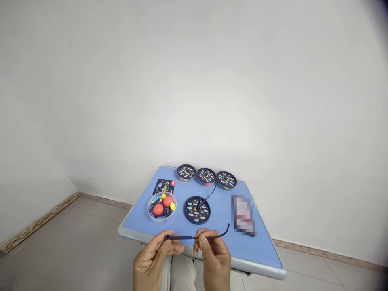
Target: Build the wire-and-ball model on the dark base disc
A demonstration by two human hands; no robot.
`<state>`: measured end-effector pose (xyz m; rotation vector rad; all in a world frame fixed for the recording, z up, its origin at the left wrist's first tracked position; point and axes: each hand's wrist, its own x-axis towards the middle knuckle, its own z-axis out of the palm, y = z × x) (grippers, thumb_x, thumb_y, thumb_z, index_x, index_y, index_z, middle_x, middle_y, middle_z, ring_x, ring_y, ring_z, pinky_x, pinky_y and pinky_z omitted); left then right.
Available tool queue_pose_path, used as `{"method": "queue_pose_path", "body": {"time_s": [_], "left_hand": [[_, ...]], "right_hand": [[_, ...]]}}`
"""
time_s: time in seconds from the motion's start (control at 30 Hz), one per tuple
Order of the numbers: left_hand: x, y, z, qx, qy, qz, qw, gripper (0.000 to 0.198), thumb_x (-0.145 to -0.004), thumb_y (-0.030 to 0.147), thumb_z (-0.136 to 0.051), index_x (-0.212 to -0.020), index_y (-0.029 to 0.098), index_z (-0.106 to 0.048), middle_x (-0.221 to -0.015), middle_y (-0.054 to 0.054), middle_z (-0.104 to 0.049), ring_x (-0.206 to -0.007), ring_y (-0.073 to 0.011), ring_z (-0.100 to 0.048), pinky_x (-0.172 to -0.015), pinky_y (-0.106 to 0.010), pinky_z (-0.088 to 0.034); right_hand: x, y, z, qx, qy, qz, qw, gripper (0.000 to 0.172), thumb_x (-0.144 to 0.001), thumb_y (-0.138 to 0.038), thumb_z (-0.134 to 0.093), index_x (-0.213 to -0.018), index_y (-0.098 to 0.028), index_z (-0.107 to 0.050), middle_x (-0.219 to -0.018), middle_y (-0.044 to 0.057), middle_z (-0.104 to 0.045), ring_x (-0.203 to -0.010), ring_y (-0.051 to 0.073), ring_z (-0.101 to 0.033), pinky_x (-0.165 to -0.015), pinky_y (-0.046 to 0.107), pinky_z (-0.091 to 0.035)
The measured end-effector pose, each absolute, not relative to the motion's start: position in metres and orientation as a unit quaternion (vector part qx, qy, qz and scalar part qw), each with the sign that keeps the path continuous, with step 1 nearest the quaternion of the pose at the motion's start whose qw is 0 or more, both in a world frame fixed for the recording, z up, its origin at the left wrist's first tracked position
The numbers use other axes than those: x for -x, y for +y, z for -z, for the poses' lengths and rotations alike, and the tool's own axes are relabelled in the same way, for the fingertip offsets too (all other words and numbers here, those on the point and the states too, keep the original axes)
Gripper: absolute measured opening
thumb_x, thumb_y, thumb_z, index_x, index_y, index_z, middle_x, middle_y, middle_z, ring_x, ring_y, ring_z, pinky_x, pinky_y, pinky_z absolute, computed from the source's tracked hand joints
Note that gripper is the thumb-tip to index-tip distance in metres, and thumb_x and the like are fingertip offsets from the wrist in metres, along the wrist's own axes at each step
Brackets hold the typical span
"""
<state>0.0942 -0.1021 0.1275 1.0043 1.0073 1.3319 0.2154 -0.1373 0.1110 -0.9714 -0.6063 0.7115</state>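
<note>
Now L hand (156,254) is pinching black rod (182,238) at its ring end, R hand (216,254) its thin part, both closed. Rod's running approx. L–R, w/ black disc (194,214) lying beyond.

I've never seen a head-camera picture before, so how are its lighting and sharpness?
Head view: the wall is brightest mid-frame, the top-right corner darkens, the held black rod looks fairly crisp, and a pixelated patch obscures part of the blue table.
</note>
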Motion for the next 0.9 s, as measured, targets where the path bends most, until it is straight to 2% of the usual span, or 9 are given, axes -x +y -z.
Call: {"method": "queue_pose_path", "body": {"time_s": [0.17,0.63,0.9], "left_hand": [[-0.096,-0.103,-0.129,-0.424,0.429,-0.562,0.566,0.044,-0.064,0.055,-0.080,-0.087,0.018,-0.076,-0.068,-0.004,-0.077,-0.063,-0.0257,-0.074,-0.067,-0.034,-0.063],[-0.100,-0.101,-0.130,-0.389,0.421,-0.559,0.599,0.048,-0.062,0.054,-0.082,-0.089,0.015,-0.075,-0.069,-0.005,-0.076,-0.060,-0.0232,-0.073,-0.063,-0.032,-0.064],[-0.094,-0.093,-0.121,-0.404,0.411,-0.525,0.626,0.051,-0.057,0.054,-0.085,-0.088,0.014,-0.076,-0.071,-0.008,-0.077,-0.062,-0.0275,-0.075,-0.065,-0.038,-0.065]], "right_hand": [[-0.216,-0.138,-0.109,0.447,-0.275,-0.333,0.783,0.023,-0.079,-0.041,-0.073,-0.071,-0.020,-0.066,-0.076,0.001,-0.063,-0.056,0.012,-0.053,-0.056,0.027,-0.045],[-0.219,-0.137,-0.105,0.429,-0.282,-0.341,0.788,0.020,-0.082,-0.037,-0.071,-0.073,-0.020,-0.066,-0.077,0.000,-0.061,-0.057,0.011,-0.055,-0.056,0.025,-0.045],[-0.218,-0.137,-0.102,0.421,-0.287,-0.340,0.790,0.018,-0.082,-0.036,-0.071,-0.074,-0.020,-0.066,-0.077,0.000,-0.062,-0.058,0.011,-0.056,-0.056,0.024,-0.046]]}}
